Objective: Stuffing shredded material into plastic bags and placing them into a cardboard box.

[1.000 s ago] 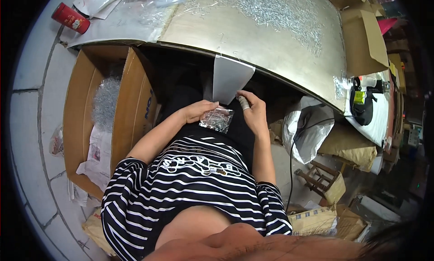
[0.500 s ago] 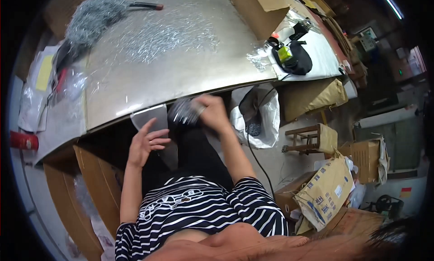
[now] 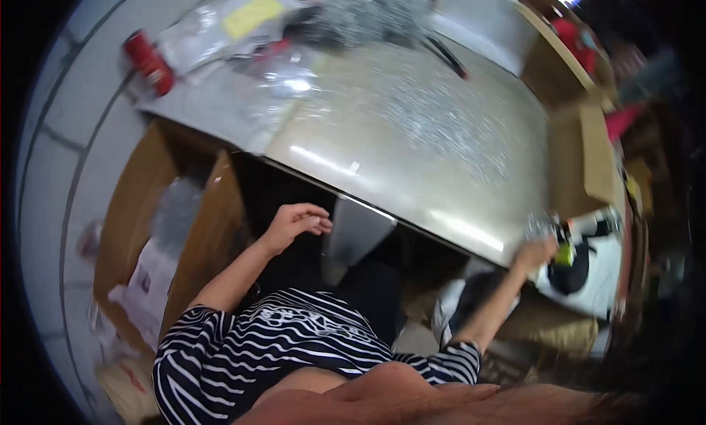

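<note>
Near the table's front edge, my left hand hangs in the air beside a pale translucent sheet. It is empty, with its fingers loosely bent and apart. My right hand reaches out to the table's front right corner, smeared by motion. At its fingertips is shiny clear plastic; whether the fingers grip it is not clear. Just right of that hand are a yellow-green item and a black pouch-like thing. Thin silvery pieces lie scattered over the tabletop.
A tangled silvery heap and a dark-handled tool are at the back. A red can stands left, near clear plastic bags. Cardboard walls the right side. Below the table are brown panels and a white sack.
My right hand, earlier over my lap with a blurred shiny clear bundle, has swung right to the table corner. My left hand's fingers have bent more. The view has turned left.
</note>
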A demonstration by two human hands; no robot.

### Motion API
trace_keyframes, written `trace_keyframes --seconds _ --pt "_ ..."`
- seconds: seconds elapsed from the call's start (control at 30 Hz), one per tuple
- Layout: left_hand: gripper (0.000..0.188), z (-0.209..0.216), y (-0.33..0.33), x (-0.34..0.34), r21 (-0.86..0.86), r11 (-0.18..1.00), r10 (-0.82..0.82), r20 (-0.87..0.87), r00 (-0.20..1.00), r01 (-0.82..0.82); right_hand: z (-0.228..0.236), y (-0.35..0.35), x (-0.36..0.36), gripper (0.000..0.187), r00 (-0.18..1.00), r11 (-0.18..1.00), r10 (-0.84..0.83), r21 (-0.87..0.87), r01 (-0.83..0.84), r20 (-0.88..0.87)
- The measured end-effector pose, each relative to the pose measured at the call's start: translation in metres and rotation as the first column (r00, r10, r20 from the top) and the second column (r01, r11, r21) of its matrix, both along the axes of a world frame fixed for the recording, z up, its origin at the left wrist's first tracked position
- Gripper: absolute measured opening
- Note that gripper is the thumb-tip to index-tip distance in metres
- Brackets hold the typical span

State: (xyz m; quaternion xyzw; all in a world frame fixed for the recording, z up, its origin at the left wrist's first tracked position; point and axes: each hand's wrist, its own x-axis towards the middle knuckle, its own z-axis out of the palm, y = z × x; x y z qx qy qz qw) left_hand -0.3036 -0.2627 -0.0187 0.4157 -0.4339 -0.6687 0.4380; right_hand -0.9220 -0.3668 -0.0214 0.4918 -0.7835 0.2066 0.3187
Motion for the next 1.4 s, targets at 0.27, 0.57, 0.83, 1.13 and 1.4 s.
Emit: trace_keyframes --seconds 0.27,0.57,0.83,1.13,1.4 --pt "0.035 0.048 -0.119 0.071 -0.697 0.715 0.608 0.581 0.54 -0.055 0.042 -0.021 0.21 0.032 0.594 0.683 0.714 -0.18 -0.708 0.372" --pt "0.063 0.019 -0.083 0.053 -0.547 0.792 0.552 0.831 0.066 0.272 0.097 -0.048 0.319 0.043 0.376 0.448 0.696 0.04 -0.893 0.612" --pt "0.02 -0.022 -0.059 0.054 -0.905 0.425 0.777 0.375 0.506 0.018 0.041 -0.075 0.324 0.055 0.614 0.527 0.651 0.317 -0.789 0.446" --pt "0.012 0.029 -0.072 0.027 -0.667 0.734 0.42 0.594 0.686 0.128 0.06 0.026 0.344 0.044 0.429 0.502 0.682 0.047 -0.864 0.593" --pt "0.008 0.032 -0.011 -0.046 -0.605 0.765 0.155 0.507 0.848 0.222 0.059 0.112 0.394 0.028 0.015 0.472 0.458 -0.228 -0.852 0.889"
